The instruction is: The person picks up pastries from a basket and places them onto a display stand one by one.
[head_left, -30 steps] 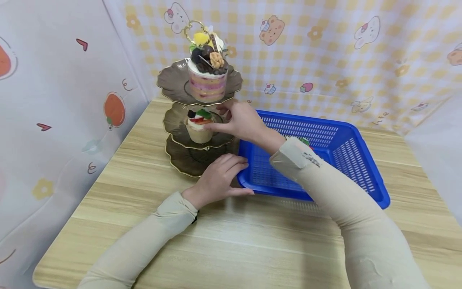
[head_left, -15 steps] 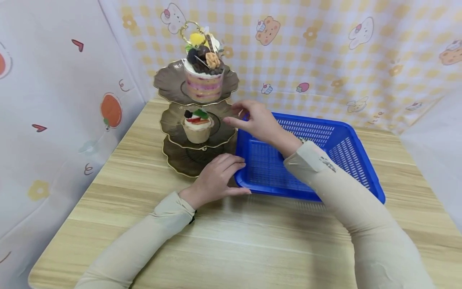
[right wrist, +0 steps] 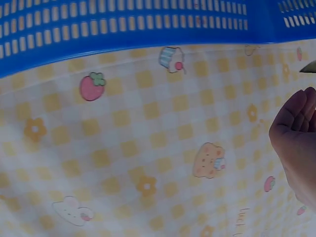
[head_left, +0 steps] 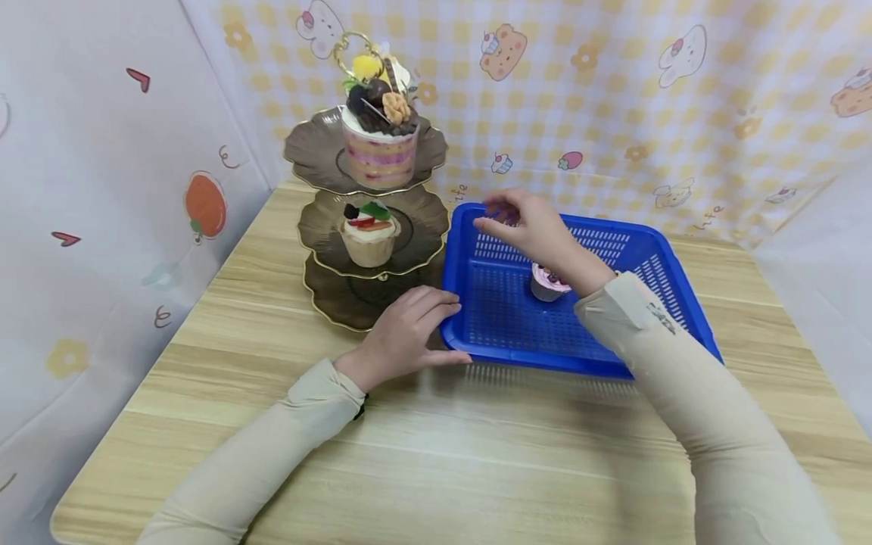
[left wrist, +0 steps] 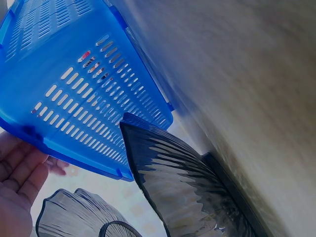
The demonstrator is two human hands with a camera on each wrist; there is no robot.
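Observation:
My left hand (head_left: 402, 337) rests at the near left corner of the blue plastic basket (head_left: 531, 362), its fingers at the rim and its thumb stretched along the front. In the left wrist view, those fingers (left wrist: 22, 173) lie by the rim. Above the basket, my right hand (head_left: 541, 231) hovers with loosely bent fingers and nothing in them. A pink-topped cupcake (head_left: 547, 286) sits inside the basket, partly hidden by my right forearm. On the middle plate (head_left: 425, 227) of a three-tier stand is a fruit-topped cupcake (head_left: 369, 244). A larger layered cup cake (head_left: 380, 157) occupies the top plate (head_left: 309, 151).
The stand's bottom plate (head_left: 334, 291) lies close to the basket's left side and my left hand. A gold ring handle (head_left: 344, 49) rises behind the top cake. The wooden table (head_left: 436, 469) meets a yellow checked curtain (head_left: 613, 113) at the back.
My right hand has let go of the fruit-topped cupcake on the middle plate and moved right, over the basket. The pink cupcake has come into sight. My left hand stays at the basket corner.

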